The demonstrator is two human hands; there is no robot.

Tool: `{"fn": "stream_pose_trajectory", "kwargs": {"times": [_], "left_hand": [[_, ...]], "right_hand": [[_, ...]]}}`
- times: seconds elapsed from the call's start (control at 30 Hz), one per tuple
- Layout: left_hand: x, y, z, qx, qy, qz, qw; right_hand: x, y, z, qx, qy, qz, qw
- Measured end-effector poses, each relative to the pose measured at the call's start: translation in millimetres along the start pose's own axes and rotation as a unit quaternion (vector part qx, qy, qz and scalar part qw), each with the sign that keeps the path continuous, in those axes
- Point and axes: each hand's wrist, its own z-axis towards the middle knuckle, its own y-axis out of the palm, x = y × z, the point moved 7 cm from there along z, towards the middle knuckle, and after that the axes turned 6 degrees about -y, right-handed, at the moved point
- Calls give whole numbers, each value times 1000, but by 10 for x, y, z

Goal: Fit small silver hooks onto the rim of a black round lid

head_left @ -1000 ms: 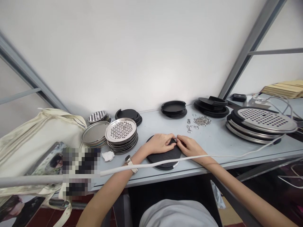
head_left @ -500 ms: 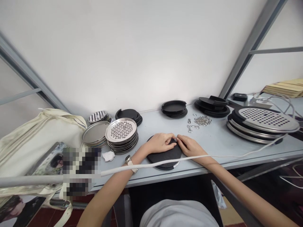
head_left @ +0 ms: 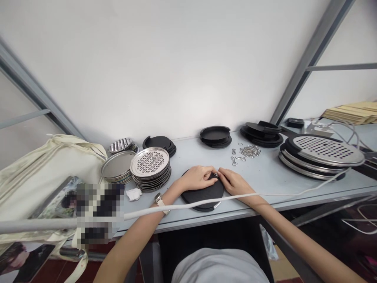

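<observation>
A round black plastic holder [head_left: 203, 195] lies near the table's front edge, with a sliver of a metal disc's rim showing at its lower right. My left hand [head_left: 198, 177] rests over its upper part, thumb and forefinger closed on a small metal clip [head_left: 216, 175] at the holder's edge. From the right, the fingertips of my right hand [head_left: 231, 181] pinch the same clip. Fingers hide most of it. Behind my right hand lies a pile of metal snap clips [head_left: 250, 151], several of them loose beside it.
Left of my hands stand a stack of round grater plates [head_left: 150, 162] and plain metal discs [head_left: 118, 165]. Black holders [head_left: 215, 135] sit along the wall. Assembled graters [head_left: 326, 151] are piled at right. A white cable [head_left: 188, 205] crosses before my forearms. A cream bag [head_left: 59, 165] is at left.
The view has shifted slightly. Both hands keep their pinch at the holder's edge, with only small finger movement, and a little more of the metal clip shows between them.
</observation>
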Motion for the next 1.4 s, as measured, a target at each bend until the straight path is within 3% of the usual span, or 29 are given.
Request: {"fn": "stream_pose_trajectory", "kwargs": {"times": [0.57,0.8,1.1,1.4], "left_hand": [[42,-44,-38,26,-17,108,994],[40,-105,-49,-1,6,90,996],[-175,-204,16,1,-72,171,983],[-377,-248,69,58,-226,191,953]], "right_hand": [[-12,8,33,-5,4,16,1000],[8,10,115,-47,32,13,998],[90,117,525,-149,-18,29,988],[182,249,810,-138,-20,112,984]]}}
